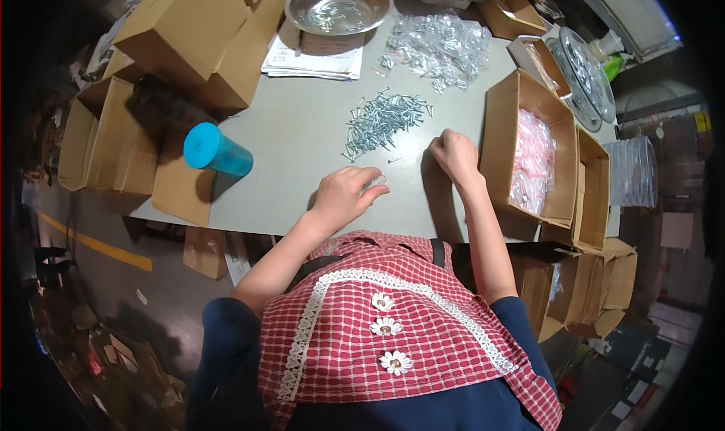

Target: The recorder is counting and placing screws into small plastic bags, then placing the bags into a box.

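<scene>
Near the table's front edge, my left hand (343,195) has its fingers curled toward the thumb. Between them shows a small clear plastic piece (379,180), perhaps a little bag; its shape is mostly covered. My right hand (456,156) is closed at the right of the screws, knuckles up, and whatever it may hold is hidden. A loose pile of silvery screws (387,121) lies on the table beyond and between both hands. One single screw (394,160) rests apart, just below the pile.
Filled clear bags (442,50) heap behind the screws, beside a steel bowl (338,7) on papers (313,57). A blue-lidded tumbler (219,152) stands left, near cardboard boxes (185,31). At right, an open carton (559,163) contains pinkish packets.
</scene>
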Demonstrator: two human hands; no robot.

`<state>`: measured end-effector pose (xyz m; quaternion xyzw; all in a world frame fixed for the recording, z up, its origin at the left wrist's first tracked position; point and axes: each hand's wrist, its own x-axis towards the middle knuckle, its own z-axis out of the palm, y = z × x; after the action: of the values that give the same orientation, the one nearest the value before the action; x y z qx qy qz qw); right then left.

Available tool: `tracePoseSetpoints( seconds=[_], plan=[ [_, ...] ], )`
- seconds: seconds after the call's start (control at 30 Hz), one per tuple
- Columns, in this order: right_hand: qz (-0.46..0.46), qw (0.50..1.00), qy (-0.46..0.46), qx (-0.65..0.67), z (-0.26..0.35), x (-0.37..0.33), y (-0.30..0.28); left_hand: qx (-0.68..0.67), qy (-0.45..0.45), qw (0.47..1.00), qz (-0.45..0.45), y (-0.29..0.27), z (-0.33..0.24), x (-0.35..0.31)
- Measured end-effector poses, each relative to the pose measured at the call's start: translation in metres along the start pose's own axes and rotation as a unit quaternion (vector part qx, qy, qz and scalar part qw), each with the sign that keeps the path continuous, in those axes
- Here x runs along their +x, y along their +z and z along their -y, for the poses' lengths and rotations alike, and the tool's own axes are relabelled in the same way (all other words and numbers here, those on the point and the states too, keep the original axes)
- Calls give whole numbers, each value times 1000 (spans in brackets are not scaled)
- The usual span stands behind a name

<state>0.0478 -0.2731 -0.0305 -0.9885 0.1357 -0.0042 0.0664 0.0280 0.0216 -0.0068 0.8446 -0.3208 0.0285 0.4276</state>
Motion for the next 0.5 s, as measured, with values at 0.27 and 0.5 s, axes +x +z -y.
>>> tracePoseSetpoints(
  seconds=[0.27,0.5],
  plan=[
    [-65,915,-396,49,60,-30,-7,-81,-144,986,-16,-24,15,-16],
    [-19,957,-256,134,76,-26,-16,-87,-157,983,-37,-23,16,-19]
  ],
)
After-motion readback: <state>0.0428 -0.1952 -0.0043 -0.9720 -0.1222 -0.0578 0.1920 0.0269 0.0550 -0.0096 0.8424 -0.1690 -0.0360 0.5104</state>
